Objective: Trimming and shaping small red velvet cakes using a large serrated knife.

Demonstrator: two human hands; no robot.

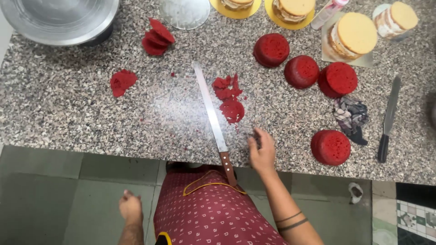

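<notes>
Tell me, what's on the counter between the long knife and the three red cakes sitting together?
In the head view, red cake scraps lie right of the long knife; past them the speckled counter is bare up to the three red cakes.

A speckled grey granite worktop carries everything. A long knife with a brown handle lies near the front edge, its handle overhanging. Red cake trimmings sit just beside the blade, more scraps and stacked red slices further left. Four round red cakes rest to the right, near a crumpled cloth and a dark-handled knife. Pale layered cakes on boards and a metal bowl line the back.
</notes>
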